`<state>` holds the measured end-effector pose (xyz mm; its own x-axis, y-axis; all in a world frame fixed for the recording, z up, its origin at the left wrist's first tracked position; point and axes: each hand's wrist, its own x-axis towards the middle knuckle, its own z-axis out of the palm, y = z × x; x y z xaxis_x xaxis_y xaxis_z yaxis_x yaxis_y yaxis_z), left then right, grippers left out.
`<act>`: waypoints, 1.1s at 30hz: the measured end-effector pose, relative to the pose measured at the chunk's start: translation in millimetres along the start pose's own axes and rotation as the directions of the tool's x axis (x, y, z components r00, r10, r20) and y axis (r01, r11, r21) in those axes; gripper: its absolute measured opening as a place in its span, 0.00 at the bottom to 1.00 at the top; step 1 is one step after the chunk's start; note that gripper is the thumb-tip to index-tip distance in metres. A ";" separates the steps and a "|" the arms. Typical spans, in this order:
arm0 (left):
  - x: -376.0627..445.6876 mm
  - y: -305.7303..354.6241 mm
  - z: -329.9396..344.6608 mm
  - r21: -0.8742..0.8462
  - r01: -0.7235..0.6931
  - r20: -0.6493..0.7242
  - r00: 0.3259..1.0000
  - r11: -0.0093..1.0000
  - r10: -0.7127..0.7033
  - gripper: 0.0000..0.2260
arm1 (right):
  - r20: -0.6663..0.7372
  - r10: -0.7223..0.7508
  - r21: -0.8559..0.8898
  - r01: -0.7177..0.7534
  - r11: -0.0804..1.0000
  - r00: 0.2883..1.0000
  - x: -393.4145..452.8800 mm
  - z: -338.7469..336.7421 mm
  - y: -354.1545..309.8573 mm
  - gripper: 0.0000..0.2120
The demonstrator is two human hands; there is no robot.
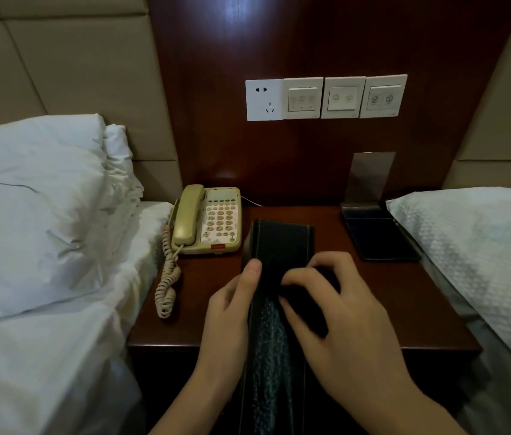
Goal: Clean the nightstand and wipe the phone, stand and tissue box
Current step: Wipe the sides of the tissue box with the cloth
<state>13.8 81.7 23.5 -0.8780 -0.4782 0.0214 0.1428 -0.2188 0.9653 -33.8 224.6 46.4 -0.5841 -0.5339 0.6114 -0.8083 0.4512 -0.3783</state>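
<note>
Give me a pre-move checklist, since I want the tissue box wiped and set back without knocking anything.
1. Left hand grips the tissue box: ok.
2. Right hand presses the dark cloth on the box: ok.
3. Box lifted or resting on the nightstand: cannot tell.
4. Phone handset seated in its cradle: ok.
5. Stand apart from the box: ok.

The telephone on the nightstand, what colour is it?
The telephone is beige, with a paler keypad face and a small red patch near its front edge; the head view shows it.
</note>
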 end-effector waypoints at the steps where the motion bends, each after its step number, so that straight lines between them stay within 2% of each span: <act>1: 0.0 0.7 0.9 0.009 -0.005 0.002 1.000 1.000 0.005 0.21 | -0.002 -0.011 -0.001 0.011 1.000 1.000 3.8 -0.8 2.7 0.11; 6: -1.8 2.2 8.2 0.054 -0.009 0.005 1.000 0.999 0.008 0.25 | -0.147 0.119 0.048 -0.113 0.992 0.982 51.7 -7.3 20.8 0.10; 11: 4.8 8.5 4.7 0.088 0.029 0.007 1.000 0.996 -0.030 0.22 | -0.029 0.067 0.048 -0.066 0.997 0.997 5.5 1.5 5.1 0.10; 15: -0.5 17.9 3.6 0.166 0.046 0.050 0.997 0.985 -0.055 0.23 | -0.040 0.109 0.094 -0.105 0.990 0.993 -0.8 7.3 7.4 0.10; 18: 20.2 8.3 -9.8 0.288 0.087 0.109 0.986 0.954 -0.123 0.19 | -0.043 0.124 0.114 -0.118 0.986 0.991 2.3 10.2 9.8 0.10; 20: 29.2 -28.4 -33.5 0.275 0.159 0.030 0.984 0.948 -0.174 0.20 | -0.041 0.163 0.146 -0.155 0.977 0.986 4.8 9.1 13.0 0.10; 22: 35.9 -56.2 -44.6 0.235 0.163 -0.048 0.987 0.958 -0.156 0.20 | -0.040 0.189 0.165 -0.180 0.970 0.981 7.4 7.2 16.6 0.10; 25: 10.4 -29.9 -9.4 0.172 0.204 -0.109 0.976 0.964 -0.187 0.10 | -0.045 0.192 0.178 -0.181 0.967 0.980 6.3 5.2 19.0 0.09; 28: -14.5 -18.1 5.8 0.121 0.073 -0.069 0.995 0.990 -0.065 0.08 | -0.040 0.190 0.206 -0.178 0.962 0.981 2.7 2.9 19.6 0.12; 29: -19.4 -12.3 6.5 0.115 0.052 -0.050 0.998 0.992 -0.046 0.11 | -0.044 0.191 0.221 -0.177 0.959 0.981 3.3 0.4 19.6 0.13; 31: -21.3 2.9 7.3 0.103 -0.017 -0.044 0.999 0.995 0.022 0.21 | -0.142 0.136 0.165 -0.112 0.980 0.980 11.8 -7.2 19.6 0.11; 33: -20.4 13.0 8.4 0.063 -0.115 -0.013 0.993 0.991 0.116 0.22 | -0.240 0.046 0.062 -0.032 0.998 0.970 28.0 -13.6 18.3 0.10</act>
<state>29.7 95.8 37.7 -0.8493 -0.5117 0.1299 0.2139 -0.1087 0.9708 -63.9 227.6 66.1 -0.5856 -0.3256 0.7423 -0.7925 0.4224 -0.4399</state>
